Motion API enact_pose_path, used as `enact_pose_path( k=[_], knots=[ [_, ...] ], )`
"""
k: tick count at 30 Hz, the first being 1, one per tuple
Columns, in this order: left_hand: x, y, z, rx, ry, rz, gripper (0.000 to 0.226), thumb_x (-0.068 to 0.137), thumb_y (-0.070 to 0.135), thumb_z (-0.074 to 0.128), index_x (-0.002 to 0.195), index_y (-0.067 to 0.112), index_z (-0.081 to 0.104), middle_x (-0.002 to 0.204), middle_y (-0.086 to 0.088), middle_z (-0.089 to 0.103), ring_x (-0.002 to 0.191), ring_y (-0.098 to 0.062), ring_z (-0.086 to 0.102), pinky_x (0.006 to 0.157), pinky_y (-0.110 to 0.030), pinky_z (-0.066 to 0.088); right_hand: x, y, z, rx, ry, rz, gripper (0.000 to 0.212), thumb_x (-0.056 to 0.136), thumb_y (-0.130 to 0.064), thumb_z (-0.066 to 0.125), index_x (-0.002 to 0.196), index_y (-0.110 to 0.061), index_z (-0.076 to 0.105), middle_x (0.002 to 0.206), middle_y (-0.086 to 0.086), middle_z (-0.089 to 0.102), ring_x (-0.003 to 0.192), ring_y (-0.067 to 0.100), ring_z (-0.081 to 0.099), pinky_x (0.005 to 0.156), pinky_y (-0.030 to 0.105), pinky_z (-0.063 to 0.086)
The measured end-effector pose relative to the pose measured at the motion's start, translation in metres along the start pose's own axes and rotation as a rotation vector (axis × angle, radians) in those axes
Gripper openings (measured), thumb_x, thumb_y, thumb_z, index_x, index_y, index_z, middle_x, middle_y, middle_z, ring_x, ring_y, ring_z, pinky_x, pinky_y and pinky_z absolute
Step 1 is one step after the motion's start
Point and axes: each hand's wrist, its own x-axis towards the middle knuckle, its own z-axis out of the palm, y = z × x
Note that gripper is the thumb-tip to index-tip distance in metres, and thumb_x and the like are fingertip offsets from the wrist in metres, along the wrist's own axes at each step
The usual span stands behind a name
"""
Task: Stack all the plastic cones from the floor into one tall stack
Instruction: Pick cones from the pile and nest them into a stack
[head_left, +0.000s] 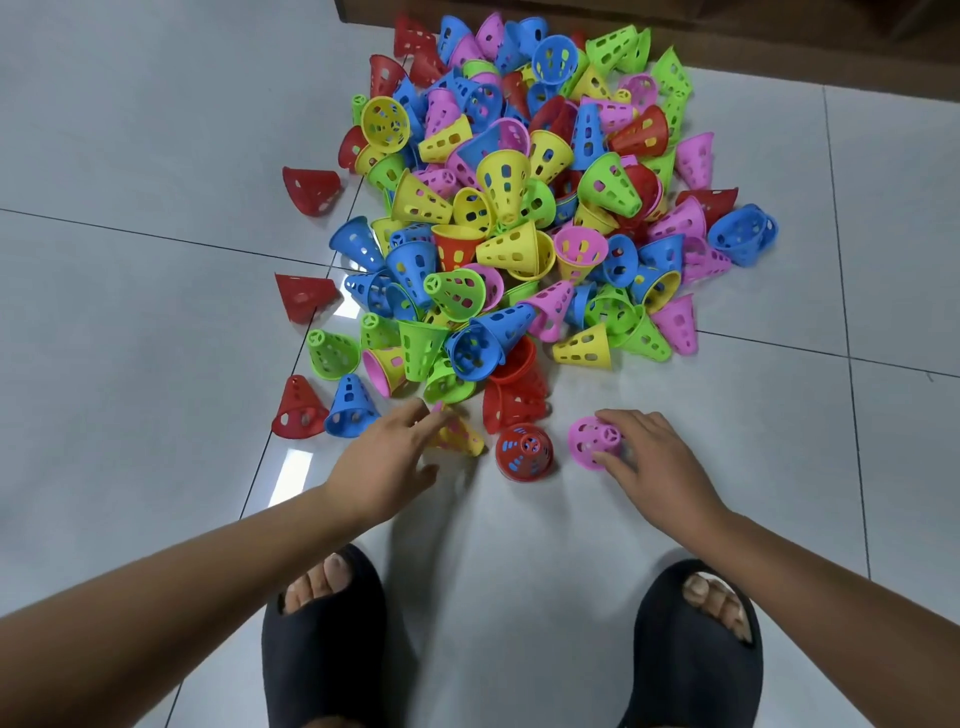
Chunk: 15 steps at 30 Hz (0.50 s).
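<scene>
The heap of cones lies on the far floor, which is smooth pale tile. The cones are thin, glossy plastic in red, blue, yellow, green and pink, each a tapered shell pierced with oval holes. Nearer you, a red cone stands tip up between your hands. Your left hand is spread wide, fingers straight over a lying yellow cone. Your right hand pinches a pink cone.
</scene>
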Motion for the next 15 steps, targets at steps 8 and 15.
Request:
enact_pose_path(
  k=[8,15],
  knots=[
    [0.001,-0.011,0.003,0.157,0.096,-0.061,0.06,0.072,0.045,0.084,0.124,0.026,0.061,0.125,-0.001,0.053,0.101,-0.027,0.054,0.079,-0.042,0.048,-0.001,-0.052,-0.03,0.229,0.138,0.115,0.046,0.1,-0.045,0.066,0.143,-0.035,0.054,0.113,-0.01,0.054,0.1,0.002,0.053,0.083,0.018,0.044],
    [-0.004,-0.008,-0.003,-0.153,0.114,-0.137,0.058,0.078,0.038,0.084,0.13,0.023,0.061,0.121,0.001,0.06,0.104,-0.024,0.062,0.084,-0.037,0.055,-0.005,-0.089,-0.031,0.206,0.066,-0.024,0.054,0.094,-0.05,0.07,0.144,-0.038,0.052,0.116,-0.012,0.055,0.107,0.006,0.059,0.091,0.028,0.05]
  ],
)
